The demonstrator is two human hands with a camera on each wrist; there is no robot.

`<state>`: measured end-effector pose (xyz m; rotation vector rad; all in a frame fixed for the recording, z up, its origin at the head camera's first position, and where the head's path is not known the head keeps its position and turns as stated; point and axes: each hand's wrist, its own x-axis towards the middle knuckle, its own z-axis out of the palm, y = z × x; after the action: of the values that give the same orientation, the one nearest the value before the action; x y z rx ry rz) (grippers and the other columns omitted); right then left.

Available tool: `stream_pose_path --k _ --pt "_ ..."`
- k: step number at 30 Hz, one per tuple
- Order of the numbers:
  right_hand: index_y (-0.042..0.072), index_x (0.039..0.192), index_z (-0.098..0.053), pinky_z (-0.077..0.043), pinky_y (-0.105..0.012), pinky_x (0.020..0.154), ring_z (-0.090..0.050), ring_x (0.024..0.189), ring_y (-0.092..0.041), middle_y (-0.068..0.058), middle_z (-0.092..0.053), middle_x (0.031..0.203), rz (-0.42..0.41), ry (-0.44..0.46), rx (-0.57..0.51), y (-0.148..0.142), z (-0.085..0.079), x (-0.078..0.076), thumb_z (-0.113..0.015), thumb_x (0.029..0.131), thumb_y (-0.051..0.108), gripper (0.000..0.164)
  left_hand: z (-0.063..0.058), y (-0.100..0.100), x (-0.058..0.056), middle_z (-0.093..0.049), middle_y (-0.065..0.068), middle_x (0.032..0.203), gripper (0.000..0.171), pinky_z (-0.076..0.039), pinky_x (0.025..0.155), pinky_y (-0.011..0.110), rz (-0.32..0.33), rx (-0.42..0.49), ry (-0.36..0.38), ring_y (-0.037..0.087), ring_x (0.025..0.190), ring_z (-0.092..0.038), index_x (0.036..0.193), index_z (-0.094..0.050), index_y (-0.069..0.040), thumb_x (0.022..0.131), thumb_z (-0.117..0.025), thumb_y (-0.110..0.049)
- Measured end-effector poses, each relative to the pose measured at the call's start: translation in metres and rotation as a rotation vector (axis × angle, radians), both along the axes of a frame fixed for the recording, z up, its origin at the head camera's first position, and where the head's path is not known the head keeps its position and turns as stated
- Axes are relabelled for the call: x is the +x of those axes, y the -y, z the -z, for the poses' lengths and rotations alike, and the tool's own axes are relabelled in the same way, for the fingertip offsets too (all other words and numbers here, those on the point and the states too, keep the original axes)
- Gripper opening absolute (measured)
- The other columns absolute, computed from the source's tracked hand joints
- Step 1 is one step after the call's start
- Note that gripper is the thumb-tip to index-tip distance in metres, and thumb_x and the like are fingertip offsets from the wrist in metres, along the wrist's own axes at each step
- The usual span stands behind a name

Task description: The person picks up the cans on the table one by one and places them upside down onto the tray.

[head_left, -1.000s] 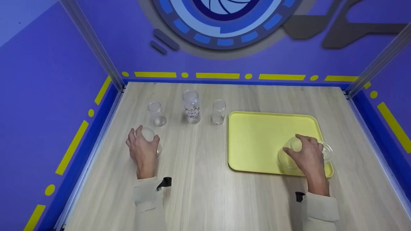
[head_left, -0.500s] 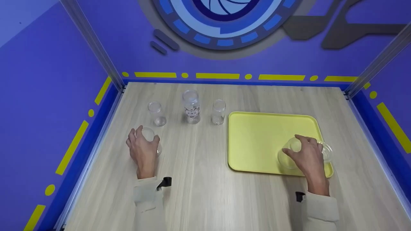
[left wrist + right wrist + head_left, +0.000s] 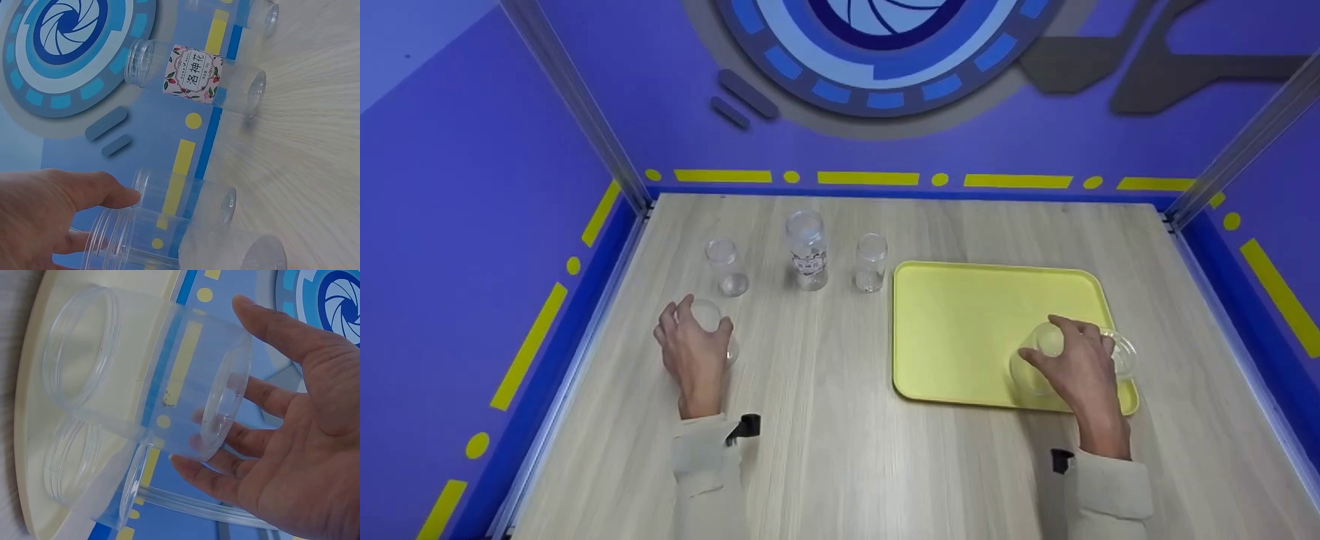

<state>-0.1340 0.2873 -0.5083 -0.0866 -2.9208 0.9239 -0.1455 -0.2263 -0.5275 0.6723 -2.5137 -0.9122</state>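
Observation:
On the left of the table, my left hand (image 3: 694, 352) curls round the top of a clear plastic jar (image 3: 163, 242); its threaded mouth faces up. In the left wrist view the thumb lies along the rim. My right hand (image 3: 1078, 367) grips another clear jar (image 3: 140, 365) by its base, thumb and fingers spread round it. That jar is upside down, its threaded mouth toward the yellow tray (image 3: 960, 322), over the tray's front right part. A second upturned clear jar (image 3: 1123, 356) stands right beside it, partly hidden by my right hand.
Toward the back stand a taller clear jar (image 3: 808, 259) with a flowered label and two slimmer clear jars, one left (image 3: 724, 262) and one right (image 3: 871, 262). The left one is just behind my left hand. Blue panels (image 3: 547, 187) enclose the table's sides and back.

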Motion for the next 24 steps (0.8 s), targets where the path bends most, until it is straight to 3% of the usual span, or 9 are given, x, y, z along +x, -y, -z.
stream_pose_path --k 24 --pt "-0.01 0.15 -0.048 -0.034 -0.07 0.104 -0.031 0.136 -0.061 -0.042 -0.04 0.149 0.046 -0.022 -0.065 -0.0003 0.0015 -0.001 -0.081 0.096 0.033 0.077 0.0015 -0.0002 0.003 -0.052 0.028 0.145 0.067 -0.046 0.101 0.063 -0.027 -0.003 -0.03 0.046 0.135 -0.044 0.145 -0.059 0.003 0.087 -0.083 -0.021"
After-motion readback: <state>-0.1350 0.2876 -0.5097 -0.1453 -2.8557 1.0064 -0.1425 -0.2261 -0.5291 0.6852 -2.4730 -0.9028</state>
